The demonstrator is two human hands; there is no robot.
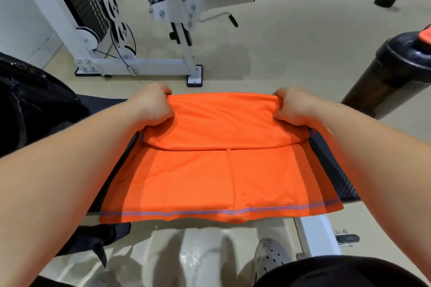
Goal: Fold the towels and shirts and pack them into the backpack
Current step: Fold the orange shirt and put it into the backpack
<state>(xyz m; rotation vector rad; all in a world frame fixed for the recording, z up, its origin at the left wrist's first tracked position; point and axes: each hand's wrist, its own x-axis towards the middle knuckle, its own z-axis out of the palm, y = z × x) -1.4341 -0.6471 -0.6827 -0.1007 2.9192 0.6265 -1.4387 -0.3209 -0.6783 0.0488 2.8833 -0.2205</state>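
An orange shirt [198, 177] is spread on a dark padded surface [335, 165], its near hem, stitched in blue, hanging just over the near edge. The far part of the shirt is doubled over onto the rest, so that a rounded fold lies across the middle. The far corners of this upper layer are gripped, one by the left hand [151, 105] and one by the right hand [294, 107], each with fingers curled around bunched cloth.

A black backpack [30, 102] is seen at the left edge, beside the surface; its opening is not shown, and what it holds cannot be told. A dark bottle [382, 77] with a black lid and an orange cap is stood at the right, beyond the right forearm; its contents cannot be made out. A white weight machine [130, 63] is stood on the floor behind.
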